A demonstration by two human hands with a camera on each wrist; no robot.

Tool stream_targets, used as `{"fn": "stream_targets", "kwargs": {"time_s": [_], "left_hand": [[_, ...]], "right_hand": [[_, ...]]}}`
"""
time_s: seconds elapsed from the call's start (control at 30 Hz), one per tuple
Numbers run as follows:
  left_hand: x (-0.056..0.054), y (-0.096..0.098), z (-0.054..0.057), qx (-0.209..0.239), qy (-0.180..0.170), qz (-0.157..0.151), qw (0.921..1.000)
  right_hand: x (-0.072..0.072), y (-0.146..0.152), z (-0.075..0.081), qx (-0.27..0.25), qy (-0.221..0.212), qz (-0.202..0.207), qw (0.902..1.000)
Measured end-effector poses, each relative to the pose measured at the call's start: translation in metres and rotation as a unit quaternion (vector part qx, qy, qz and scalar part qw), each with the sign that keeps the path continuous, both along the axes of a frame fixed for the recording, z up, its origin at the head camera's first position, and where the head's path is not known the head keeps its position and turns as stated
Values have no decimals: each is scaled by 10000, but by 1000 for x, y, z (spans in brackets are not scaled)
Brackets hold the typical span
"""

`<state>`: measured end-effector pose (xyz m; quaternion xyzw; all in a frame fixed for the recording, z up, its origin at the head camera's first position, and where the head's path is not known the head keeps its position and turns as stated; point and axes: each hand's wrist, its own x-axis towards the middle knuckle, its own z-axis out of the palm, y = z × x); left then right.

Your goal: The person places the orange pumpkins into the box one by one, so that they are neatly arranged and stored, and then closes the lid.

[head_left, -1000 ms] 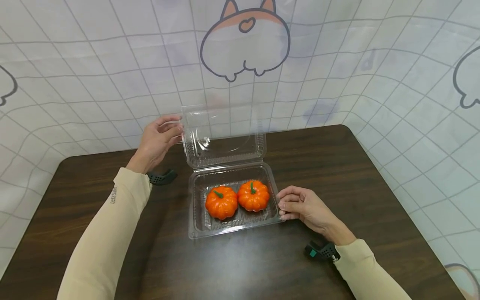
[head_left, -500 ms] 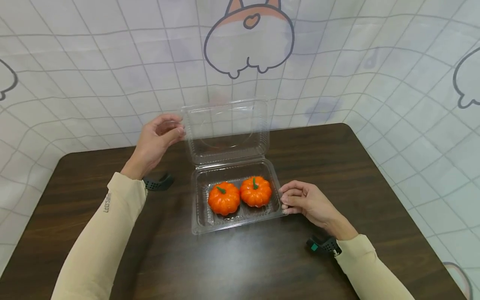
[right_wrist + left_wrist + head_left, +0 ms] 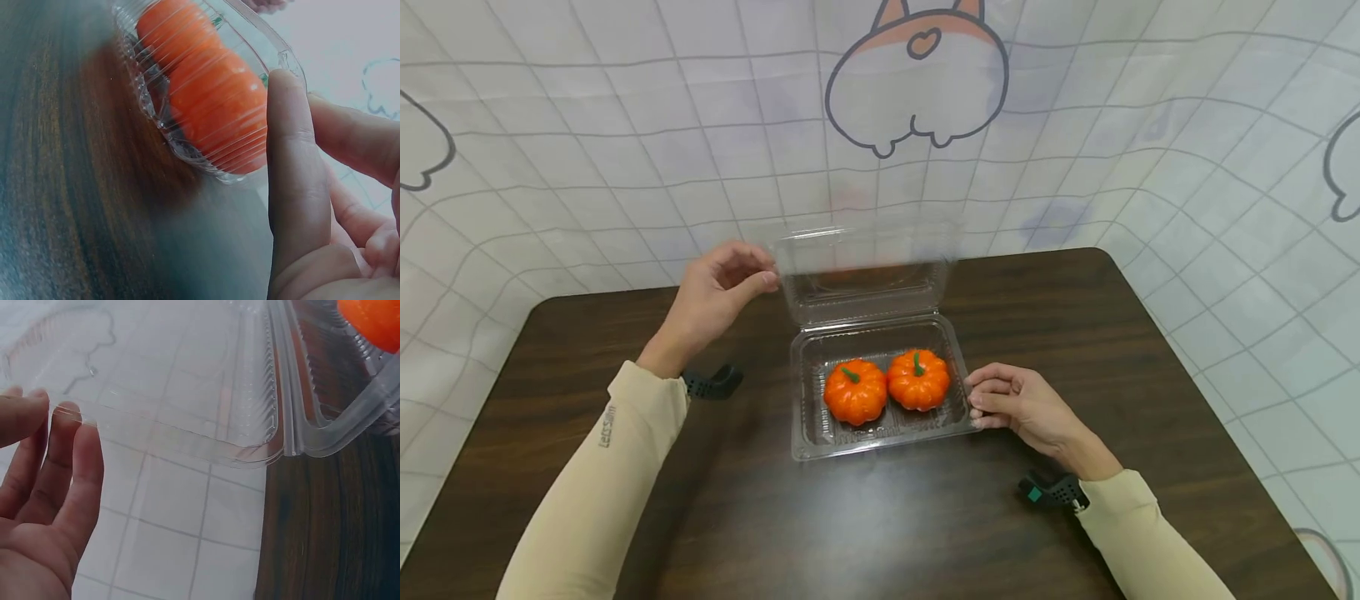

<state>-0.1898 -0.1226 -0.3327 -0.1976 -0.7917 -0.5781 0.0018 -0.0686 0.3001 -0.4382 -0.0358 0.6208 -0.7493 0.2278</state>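
Observation:
A clear plastic clamshell box stands with its lid point(image 3: 868, 292) raised at the back and its base point(image 3: 887, 442) on the dark table. Two small orange pumpkins with green stems, the left one point(image 3: 856, 392) and the right one point(image 3: 919, 381), sit side by side in the base. My left hand point(image 3: 715, 292) pinches the lid's left edge between thumb and fingertips, seen closely at the fingers point(image 3: 87, 456) in the left wrist view. At the base's front right corner, my right hand point(image 3: 1026, 408) pinches the rim; its thumb point(image 3: 290, 156) is straight in the right wrist view.
The dark wood table point(image 3: 880, 533) spreads around the box. Behind it and on both sides hangs a white gridded cloth point(image 3: 737, 100) with cartoon animal outlines. Black wrist straps, the left one point(image 3: 713, 382) and right one point(image 3: 1051, 489), sit at my wrists.
The lid has tilted forward a little, with my left hand coming slightly lower along with it. My right hand keeps its hold on the rim, and the pumpkins stay in the base.

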Motion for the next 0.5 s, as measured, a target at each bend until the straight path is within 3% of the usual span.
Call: {"fn": "stream_targets", "kwargs": {"time_s": [0.13,0.5], "left_hand": [[5,3,0,-67,391,-215,9990],[20,-1,-8,-307,669,-256,9970]], "right_hand": [[0,2,1,-8,-23,-6,10000],[0,2,3,103,-85,-47,9999]]}}
